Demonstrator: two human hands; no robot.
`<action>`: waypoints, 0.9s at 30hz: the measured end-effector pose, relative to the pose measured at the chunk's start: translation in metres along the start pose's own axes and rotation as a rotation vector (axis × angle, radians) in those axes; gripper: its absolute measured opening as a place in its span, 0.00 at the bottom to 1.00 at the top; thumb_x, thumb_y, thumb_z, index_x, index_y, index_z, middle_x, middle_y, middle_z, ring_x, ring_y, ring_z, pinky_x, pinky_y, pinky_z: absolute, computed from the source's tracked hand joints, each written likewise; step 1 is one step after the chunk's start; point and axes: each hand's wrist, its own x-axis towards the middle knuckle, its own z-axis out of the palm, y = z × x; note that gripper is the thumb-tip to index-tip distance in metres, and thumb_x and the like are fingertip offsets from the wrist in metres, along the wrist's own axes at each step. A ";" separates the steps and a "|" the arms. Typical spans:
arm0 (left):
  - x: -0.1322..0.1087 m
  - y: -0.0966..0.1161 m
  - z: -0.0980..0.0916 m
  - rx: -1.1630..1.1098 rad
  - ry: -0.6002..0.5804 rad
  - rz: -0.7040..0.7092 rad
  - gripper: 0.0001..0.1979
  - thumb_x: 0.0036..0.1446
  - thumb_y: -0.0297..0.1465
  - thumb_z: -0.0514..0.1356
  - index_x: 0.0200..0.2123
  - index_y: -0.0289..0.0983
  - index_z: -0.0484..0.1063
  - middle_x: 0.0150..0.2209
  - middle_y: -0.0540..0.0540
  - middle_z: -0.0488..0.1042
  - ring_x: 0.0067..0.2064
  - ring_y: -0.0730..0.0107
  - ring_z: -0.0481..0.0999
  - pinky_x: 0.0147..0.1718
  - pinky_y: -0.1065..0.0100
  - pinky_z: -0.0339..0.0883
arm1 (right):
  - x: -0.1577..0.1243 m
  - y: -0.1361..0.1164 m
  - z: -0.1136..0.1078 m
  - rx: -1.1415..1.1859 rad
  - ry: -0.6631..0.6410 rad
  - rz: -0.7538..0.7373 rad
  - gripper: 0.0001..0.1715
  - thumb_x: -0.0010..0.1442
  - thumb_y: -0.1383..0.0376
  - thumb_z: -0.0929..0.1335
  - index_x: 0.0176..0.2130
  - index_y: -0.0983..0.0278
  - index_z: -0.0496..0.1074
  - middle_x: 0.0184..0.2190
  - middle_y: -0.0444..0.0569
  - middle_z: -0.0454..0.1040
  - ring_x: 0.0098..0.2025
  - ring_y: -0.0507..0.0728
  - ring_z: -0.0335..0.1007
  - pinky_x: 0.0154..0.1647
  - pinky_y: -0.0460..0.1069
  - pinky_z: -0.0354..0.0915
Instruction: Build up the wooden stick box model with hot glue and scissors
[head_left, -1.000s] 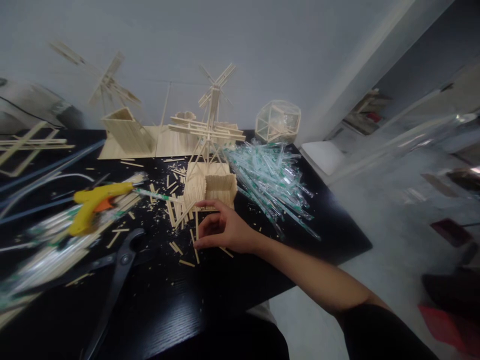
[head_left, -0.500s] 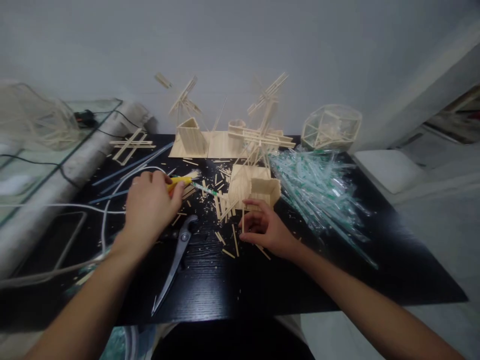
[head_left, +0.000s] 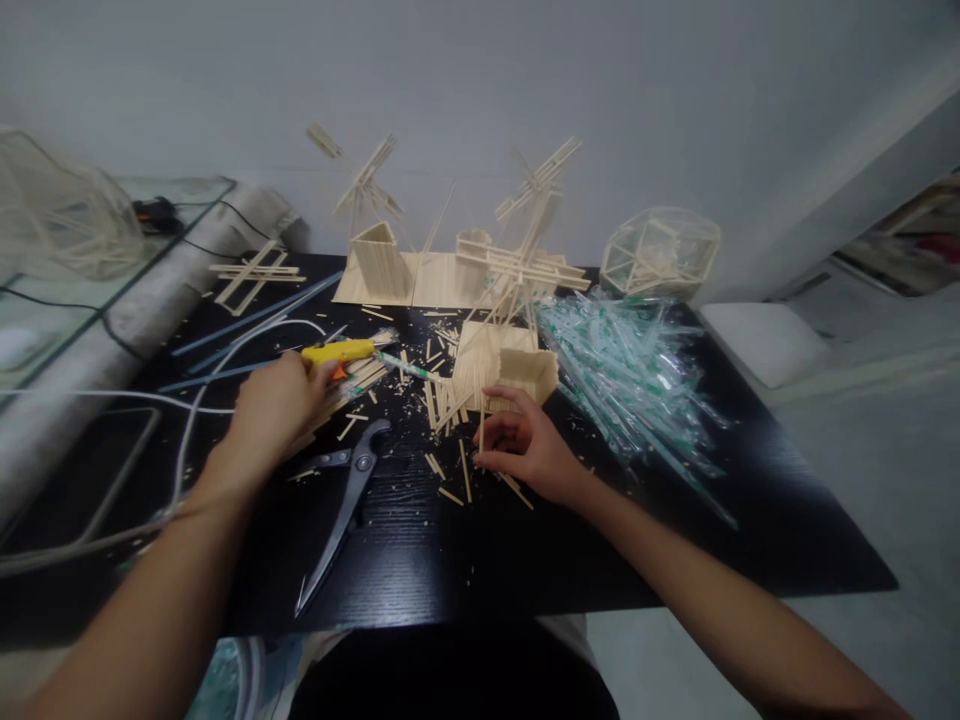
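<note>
My left hand (head_left: 274,405) is closed at the handle of a yellow glue gun (head_left: 341,351) with an orange trigger; its fingers are partly hidden. A clear strip with green marks (head_left: 409,367) lies just beyond the nozzle. Between thumb and index finger, my right hand (head_left: 529,445) pinches a thin wooden stick (head_left: 482,425) upright. Right behind that hand stands a small open box of wooden sticks (head_left: 531,372), on a wooden base (head_left: 480,350). Loose cut sticks (head_left: 435,405) and crumbs are scattered between my hands.
Metal cutters (head_left: 352,490) lie at front centre. A heap of plastic-wrapped sticks (head_left: 630,370) covers the right side. Windmill-like stick models (head_left: 382,275) stand along the wall, with a polyhedron frame (head_left: 660,255) at right. A white cable (head_left: 199,400) loops on the left.
My left hand has drawn back left and down with the glue gun, and more of its yellow body shows. My right hand keeps its pinch on the stick. The view has shifted slightly.
</note>
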 end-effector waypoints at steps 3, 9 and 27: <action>0.001 -0.003 -0.003 -0.051 0.066 -0.026 0.24 0.68 0.46 0.48 0.44 0.31 0.71 0.41 0.28 0.78 0.43 0.41 0.79 0.38 0.56 0.66 | 0.000 0.002 -0.001 0.006 0.010 0.003 0.46 0.47 0.69 0.80 0.59 0.58 0.61 0.34 0.41 0.76 0.34 0.52 0.74 0.38 0.49 0.70; -0.006 -0.004 -0.007 -0.319 0.244 0.058 0.22 0.64 0.45 0.59 0.51 0.34 0.66 0.45 0.37 0.78 0.44 0.55 0.78 0.41 0.64 0.66 | 0.001 0.004 -0.003 0.004 0.010 -0.011 0.47 0.46 0.69 0.81 0.59 0.59 0.61 0.34 0.42 0.76 0.34 0.52 0.74 0.37 0.49 0.70; -0.030 0.014 0.010 -0.785 -0.383 0.498 0.24 0.55 0.53 0.61 0.35 0.37 0.78 0.24 0.47 0.77 0.21 0.70 0.71 0.20 0.70 0.66 | 0.001 0.003 -0.005 -0.020 -0.007 -0.059 0.46 0.48 0.69 0.80 0.60 0.57 0.62 0.35 0.41 0.76 0.34 0.51 0.74 0.36 0.48 0.71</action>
